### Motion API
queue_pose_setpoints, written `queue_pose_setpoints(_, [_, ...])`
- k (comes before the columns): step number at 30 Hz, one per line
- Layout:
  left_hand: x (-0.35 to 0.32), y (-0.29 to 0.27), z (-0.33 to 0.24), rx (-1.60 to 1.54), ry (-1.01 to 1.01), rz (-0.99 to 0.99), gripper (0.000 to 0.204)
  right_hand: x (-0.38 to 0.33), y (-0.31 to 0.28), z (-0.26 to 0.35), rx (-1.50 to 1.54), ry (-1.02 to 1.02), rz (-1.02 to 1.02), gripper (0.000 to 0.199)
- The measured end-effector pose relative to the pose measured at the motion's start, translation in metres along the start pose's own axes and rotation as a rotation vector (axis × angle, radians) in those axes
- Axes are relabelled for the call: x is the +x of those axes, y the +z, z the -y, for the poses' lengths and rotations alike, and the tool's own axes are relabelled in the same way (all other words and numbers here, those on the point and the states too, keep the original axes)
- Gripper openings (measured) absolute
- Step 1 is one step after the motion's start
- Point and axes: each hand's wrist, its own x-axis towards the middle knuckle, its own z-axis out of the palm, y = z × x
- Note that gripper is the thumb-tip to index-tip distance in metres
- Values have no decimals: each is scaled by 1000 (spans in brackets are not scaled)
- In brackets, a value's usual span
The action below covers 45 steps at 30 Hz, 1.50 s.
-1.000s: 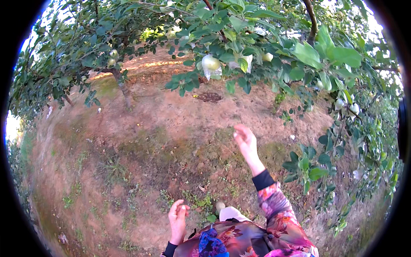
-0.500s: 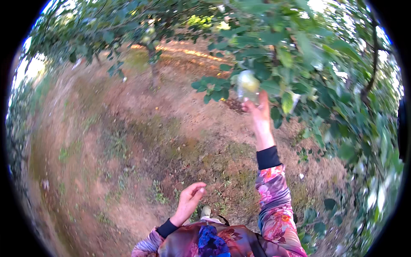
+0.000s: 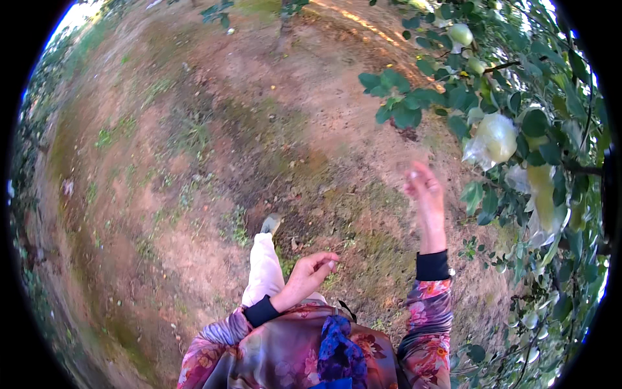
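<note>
My right hand (image 3: 426, 188) is raised in the air, left of the fruit tree's branches, its fingers loosely bent and slightly blurred. Nothing shows between them. Nearest to it hangs a pale green apple in a clear plastic bag (image 3: 497, 139), among leaves and apart from the hand. Low in front of my body, my left hand (image 3: 311, 275) is closed, thumb against curled fingers; whatever lies inside, if anything, is hidden. Higher up on the branch hang a pale apple (image 3: 460, 35) and a smaller green one (image 3: 476, 65).
Leafy branches (image 3: 551, 155) fill the right side, with more clear bags (image 3: 544, 220) hanging there. Bare brown soil (image 3: 162, 214) with weeds spreads left and ahead. My shoe (image 3: 272, 223) and one pale trouser leg show below. A thin tree trunk (image 3: 285, 29) stands farther off.
My right hand has come away from the bagged apple and drawn lower and nearer. The branches now appear farther right as the view tilted down. A leg has stepped forward.
</note>
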Motion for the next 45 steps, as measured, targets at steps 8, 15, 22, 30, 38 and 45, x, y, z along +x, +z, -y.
queue_pose_setpoints(8, [110, -60, -24, -113, -71, 85, 19, 83, 38, 8, 111, 73, -187, 50])
queue_pose_setpoints(15, [207, -115, -61, -87, -126, 110, 19, 165, 73, 7, -264, -233, -607, 86])
queue_pose_setpoints(22, [326, -108, -128, 50, -51, 267, 29, 192, 76, 3, -312, -208, -661, 43])
queue_pose_setpoints(30, [424, -23, -147, -219, -88, 357, 47, 187, 72, 2, -339, -69, -562, 30])
queue_pose_setpoints(38, [451, -5, -134, -473, -216, 153, 29, 186, 67, -1, -258, -5, -417, 33])
queue_pose_setpoints(45, [448, -6, -143, -453, -190, 133, 25, 186, 52, -13, -87, -23, -368, 34])
